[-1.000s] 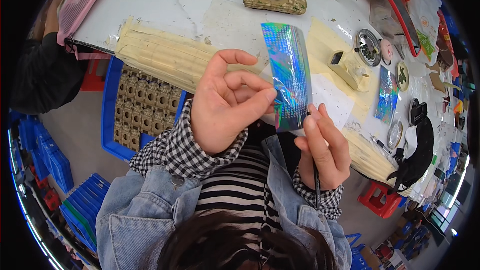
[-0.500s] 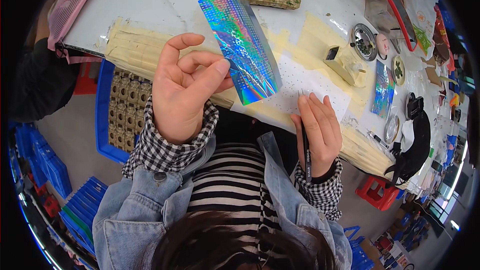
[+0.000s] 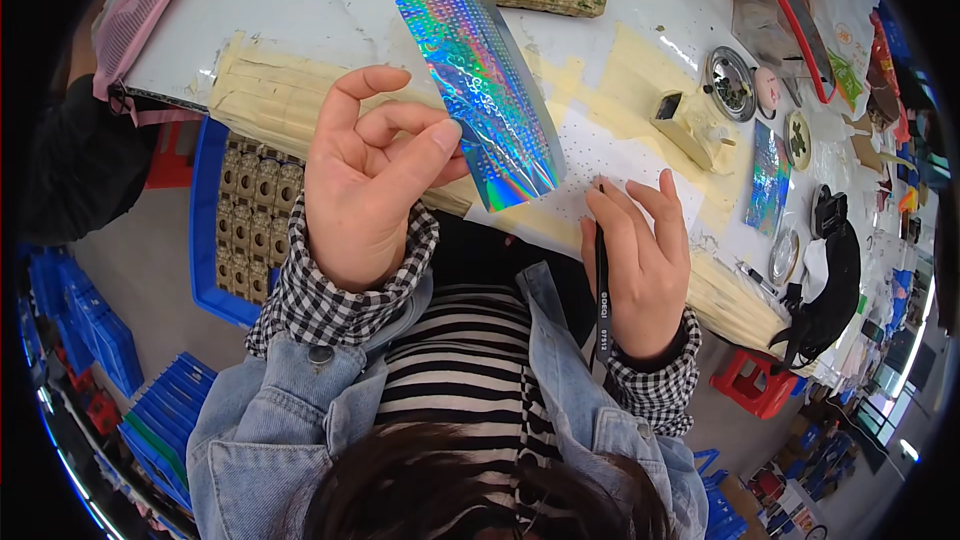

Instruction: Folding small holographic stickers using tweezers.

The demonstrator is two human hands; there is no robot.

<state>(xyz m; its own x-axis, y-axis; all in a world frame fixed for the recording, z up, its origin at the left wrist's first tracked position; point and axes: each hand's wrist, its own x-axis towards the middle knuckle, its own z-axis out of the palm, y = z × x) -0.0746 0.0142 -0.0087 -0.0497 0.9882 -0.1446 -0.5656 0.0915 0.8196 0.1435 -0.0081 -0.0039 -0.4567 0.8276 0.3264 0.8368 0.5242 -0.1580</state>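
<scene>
Holographic foil sheet (image 3: 485,95) and right hand (image 3: 640,260) are now well apart: a second ago the right hand was at the sheet's lower corner, while now the foil hangs farther left and the right hand is over the white paper (image 3: 610,150) near the table's (image 3: 320,0) front edge. Over the last half second the foil has barely moved; the right hand has shifted slightly, its outer fingers lifting and parting. This suggests that the tool's work has passed from the foil to the small dark specks on the paper.

The left hand (image 3: 365,185) pinches the foil's lower left edge between thumb and forefinger, the other fingers loosely curled. The foil extends from that pinch to the right and away, raised and tilted above the front edge of the table, its lower end overlapping the paper in view. The right hand grips slim black tweezers (image 3: 603,310) between thumb and fingers, tip toward the specks; whether the tip touches any, I cannot tell.
</scene>
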